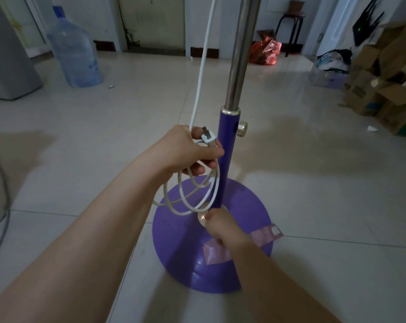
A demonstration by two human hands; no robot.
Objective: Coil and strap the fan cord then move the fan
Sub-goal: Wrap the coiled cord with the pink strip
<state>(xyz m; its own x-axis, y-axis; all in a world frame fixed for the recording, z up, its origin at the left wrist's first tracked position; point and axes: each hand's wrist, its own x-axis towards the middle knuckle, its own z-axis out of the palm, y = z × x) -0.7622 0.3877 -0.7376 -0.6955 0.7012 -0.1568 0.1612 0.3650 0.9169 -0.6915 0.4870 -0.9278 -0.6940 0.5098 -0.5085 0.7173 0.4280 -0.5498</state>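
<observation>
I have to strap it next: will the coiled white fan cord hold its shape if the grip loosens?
Probably not. The white fan cord hangs in loose, uneven loops below the left hand, so it looks floppy and apt to spread. It seems light; the plug could slip free.

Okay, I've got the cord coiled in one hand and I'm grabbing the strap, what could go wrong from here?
The coil hangs in loose loops from the left hand, so loops may slip out before strapping. The right hand alone must lift the pink strap off the purple base, so it might fumble it. The cord running upward could snag if tugged.
</observation>
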